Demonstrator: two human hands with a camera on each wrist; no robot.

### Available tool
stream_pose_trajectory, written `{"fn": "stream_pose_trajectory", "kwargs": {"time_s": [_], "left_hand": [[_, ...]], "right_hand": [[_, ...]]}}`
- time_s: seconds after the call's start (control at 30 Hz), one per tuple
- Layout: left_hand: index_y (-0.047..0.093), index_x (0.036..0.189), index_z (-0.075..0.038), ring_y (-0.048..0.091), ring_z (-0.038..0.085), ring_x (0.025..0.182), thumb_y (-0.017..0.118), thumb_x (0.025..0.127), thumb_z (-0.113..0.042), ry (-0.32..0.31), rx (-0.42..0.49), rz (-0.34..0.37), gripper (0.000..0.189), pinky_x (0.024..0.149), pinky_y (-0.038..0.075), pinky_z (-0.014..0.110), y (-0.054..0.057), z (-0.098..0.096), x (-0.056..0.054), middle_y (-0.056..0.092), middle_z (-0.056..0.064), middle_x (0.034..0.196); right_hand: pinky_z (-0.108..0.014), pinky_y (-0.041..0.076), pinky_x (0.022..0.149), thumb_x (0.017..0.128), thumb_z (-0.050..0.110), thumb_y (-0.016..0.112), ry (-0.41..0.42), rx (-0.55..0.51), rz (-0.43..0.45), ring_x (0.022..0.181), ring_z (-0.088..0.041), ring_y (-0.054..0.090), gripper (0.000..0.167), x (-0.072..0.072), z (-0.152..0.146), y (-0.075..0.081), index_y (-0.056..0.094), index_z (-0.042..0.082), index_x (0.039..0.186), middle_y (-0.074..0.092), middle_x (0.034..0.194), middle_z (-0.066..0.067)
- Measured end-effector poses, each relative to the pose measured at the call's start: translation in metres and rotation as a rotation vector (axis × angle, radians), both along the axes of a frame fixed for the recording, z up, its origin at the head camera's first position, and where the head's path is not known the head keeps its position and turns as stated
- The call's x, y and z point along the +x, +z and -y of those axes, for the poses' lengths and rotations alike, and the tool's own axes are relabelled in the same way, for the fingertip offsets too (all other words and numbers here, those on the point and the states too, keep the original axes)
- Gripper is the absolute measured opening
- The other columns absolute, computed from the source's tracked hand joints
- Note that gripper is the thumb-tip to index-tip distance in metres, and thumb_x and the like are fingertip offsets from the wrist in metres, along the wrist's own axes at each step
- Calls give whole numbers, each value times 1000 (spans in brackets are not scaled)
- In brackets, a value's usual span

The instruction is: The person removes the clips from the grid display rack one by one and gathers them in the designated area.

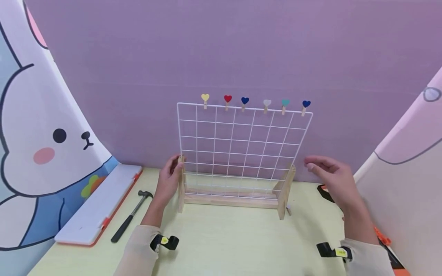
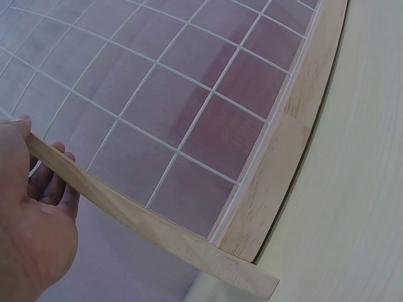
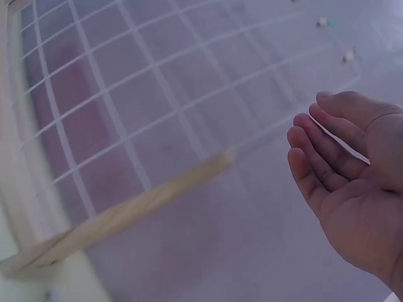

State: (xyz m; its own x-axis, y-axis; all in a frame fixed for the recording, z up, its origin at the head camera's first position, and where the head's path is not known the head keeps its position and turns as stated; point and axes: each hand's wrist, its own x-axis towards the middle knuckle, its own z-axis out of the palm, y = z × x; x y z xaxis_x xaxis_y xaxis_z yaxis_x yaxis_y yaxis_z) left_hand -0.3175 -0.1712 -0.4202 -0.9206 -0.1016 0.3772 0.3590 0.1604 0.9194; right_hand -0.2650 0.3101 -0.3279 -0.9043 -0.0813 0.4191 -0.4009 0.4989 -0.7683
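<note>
A white wire grid panel [image 1: 238, 143] stands in a wooden stand [image 1: 231, 201] with two upright side pieces. Along the panel's top wire sit several heart clips, among them a yellow one [image 1: 205, 98], a red one [image 1: 228, 99] and a teal one [image 1: 285, 103]. My left hand [image 1: 168, 180] grips the top of the stand's left side piece [image 2: 145, 226], thumb on one face and fingers round the other. To the right of the panel, my right hand [image 1: 333, 180] hangs in the air, apart from the right side piece [image 3: 126, 214], with loosely bent fingers holding nothing.
On the left of the table [image 1: 241, 245] lie a hammer [image 1: 132, 216] with a black handle and a long white case [image 1: 100, 207] with orange edging. Black and orange items [image 1: 383, 237] lie partly hidden behind my right forearm. A purple backdrop [image 1: 238, 50] rises behind the panel.
</note>
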Motion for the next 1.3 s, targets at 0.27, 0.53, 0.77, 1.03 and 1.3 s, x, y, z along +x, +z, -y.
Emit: {"fn": "stream_pose_trajectory", "kwargs": {"time_s": [0.27, 0.53, 0.77, 1.03, 1.3], "left_hand": [[47, 151, -9, 54, 10, 121, 51, 110, -31, -7, -2, 1, 48, 95, 44, 5, -1, 0, 0, 59, 14, 147], [47, 152, -10, 54, 8, 119, 50, 110, -34, 3, -23, 1, 49, 94, 45, 6, 0, 0, 0, 59, 14, 147], [48, 151, -10, 54, 18, 121, 50, 110, -32, -2, -7, 2, 47, 92, 46, 8, 0, 0, 0, 59, 15, 146], [47, 151, -6, 55, 10, 117, 50, 110, -28, -10, 8, -15, 47, 93, 46, 7, -2, 2, 1, 60, 17, 145], [49, 150, -8, 55, 7, 119, 51, 110, -29, -14, 12, -30, 45, 95, 45, 7, -4, 2, 0, 59, 17, 145]], "right_hand": [[-7, 48, 96, 102, 23, 67, 27, -16, -60, 112, -1, 68, 32, 4, 22, 39, 70, 8, 129, 76, 118, 11], [-10, 51, 95, 99, 21, 71, 94, -49, -93, 109, -3, 71, 31, 2, 47, 70, 71, 5, 126, 77, 117, 7], [-14, 54, 95, 98, 17, 72, 212, -98, -113, 107, -7, 73, 31, -1, 70, 93, 71, 2, 125, 78, 115, 2], [-18, 56, 94, 97, 13, 73, 294, -141, -112, 108, -11, 73, 28, -7, 92, 105, 71, -1, 121, 77, 114, 0], [-19, 57, 93, 95, 10, 75, 348, -159, -136, 105, -11, 73, 24, -13, 115, 127, 74, -1, 117, 78, 111, 1]]}}
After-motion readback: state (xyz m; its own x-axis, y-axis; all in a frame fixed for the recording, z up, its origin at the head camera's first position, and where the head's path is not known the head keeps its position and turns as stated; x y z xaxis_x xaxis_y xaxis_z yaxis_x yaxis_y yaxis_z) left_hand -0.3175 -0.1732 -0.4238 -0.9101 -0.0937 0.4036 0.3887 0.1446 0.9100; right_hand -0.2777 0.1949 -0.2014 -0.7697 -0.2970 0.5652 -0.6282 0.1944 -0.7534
